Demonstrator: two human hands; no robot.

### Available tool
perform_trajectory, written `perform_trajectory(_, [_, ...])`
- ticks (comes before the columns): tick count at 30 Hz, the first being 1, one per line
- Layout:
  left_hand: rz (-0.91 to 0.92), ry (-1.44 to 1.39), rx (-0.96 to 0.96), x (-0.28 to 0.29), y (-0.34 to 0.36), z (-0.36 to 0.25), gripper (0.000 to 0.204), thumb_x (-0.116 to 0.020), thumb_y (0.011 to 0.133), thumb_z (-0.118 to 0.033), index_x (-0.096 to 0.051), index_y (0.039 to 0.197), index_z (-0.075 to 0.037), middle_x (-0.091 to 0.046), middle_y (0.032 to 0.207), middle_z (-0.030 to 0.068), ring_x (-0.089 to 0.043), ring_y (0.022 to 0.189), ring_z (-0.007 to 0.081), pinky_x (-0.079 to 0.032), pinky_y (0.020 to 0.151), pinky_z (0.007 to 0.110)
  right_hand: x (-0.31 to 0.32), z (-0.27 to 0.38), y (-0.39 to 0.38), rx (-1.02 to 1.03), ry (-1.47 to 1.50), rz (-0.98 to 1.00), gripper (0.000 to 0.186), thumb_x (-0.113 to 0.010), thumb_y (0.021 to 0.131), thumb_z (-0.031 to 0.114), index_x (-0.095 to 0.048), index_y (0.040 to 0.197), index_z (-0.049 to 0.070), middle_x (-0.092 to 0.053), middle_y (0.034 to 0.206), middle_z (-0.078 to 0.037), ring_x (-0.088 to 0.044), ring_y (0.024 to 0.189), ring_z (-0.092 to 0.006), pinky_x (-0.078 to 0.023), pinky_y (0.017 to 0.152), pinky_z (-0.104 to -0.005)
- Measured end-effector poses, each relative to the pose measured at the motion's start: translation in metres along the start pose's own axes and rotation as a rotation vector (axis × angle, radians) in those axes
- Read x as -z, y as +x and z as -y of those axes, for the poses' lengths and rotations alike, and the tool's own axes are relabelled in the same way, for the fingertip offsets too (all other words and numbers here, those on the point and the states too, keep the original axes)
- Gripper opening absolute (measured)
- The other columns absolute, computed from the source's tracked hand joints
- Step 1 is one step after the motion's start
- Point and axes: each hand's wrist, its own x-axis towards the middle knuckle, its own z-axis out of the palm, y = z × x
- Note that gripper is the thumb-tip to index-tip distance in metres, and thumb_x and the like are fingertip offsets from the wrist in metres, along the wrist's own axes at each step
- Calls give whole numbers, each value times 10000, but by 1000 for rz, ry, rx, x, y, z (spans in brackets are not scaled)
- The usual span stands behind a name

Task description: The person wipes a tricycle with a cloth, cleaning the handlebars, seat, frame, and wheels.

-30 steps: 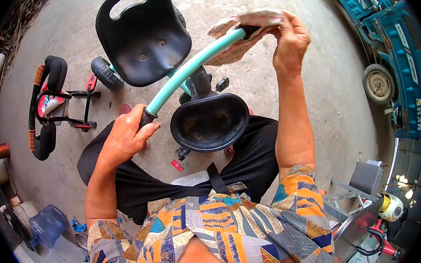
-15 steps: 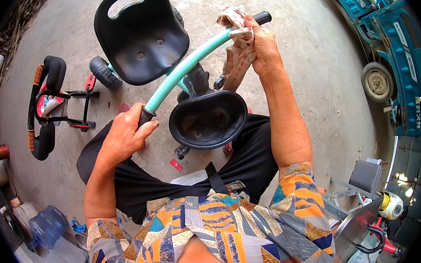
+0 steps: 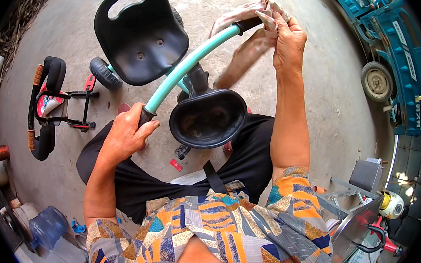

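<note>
A child's tricycle with a black seat (image 3: 144,35) and a curved mint-green handlebar (image 3: 194,57) stands before my knees. My left hand (image 3: 125,133) is wrapped round the handlebar's near black grip (image 3: 146,116). At the far end, my right hand (image 3: 289,41) pinches a pale cloth (image 3: 247,54) with reddish marks. The cloth is draped over the other black grip (image 3: 250,24), and its lower part hangs down, blurred by motion. Below the handlebar, between my legs, sits a black oval basin (image 3: 209,119) with dusty stains inside.
A black folding frame (image 3: 52,107) with padded bars lies on the concrete floor at left. A blue water jug (image 3: 48,226) stands lower left. Far right is a teal cart (image 3: 406,63) with a wheel; a metal rack (image 3: 358,219) holding odds and ends is lower right.
My right hand has moved outward to the right with the cloth, from the green tube to the far grip's end. My left hand and the tricycle have stayed put.
</note>
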Motion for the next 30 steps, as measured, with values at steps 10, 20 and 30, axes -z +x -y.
perform_trajectory(10, [13,-18,6,0,0,-3,304,-670,859,-211,-469,825,14,-484,542,151,-549,472,292,-407,491,394,-17,-19,-14,907,-960,160,256,-629,805,-48,-674,1045,29,-647,1014,-120,-654,896,-262,-556,752,-350])
perform_trajectory(20, [18,35,41,2,1,-2,330,-675,847,-236,-470,826,21,-498,636,246,-519,618,443,-404,558,452,-16,-17,-43,-35,137,-24,168,-420,943,22,-583,972,-8,-638,948,-128,-638,759,-167,-567,682,-322])
perform_trajectory(30, [14,38,61,1,2,-6,333,-679,845,-234,-471,824,25,-508,639,247,-525,630,448,-415,570,454,-40,-30,-66,-509,420,158,111,-466,916,60,-578,914,60,-612,873,-81,-612,858,-224,-523,862,-446])
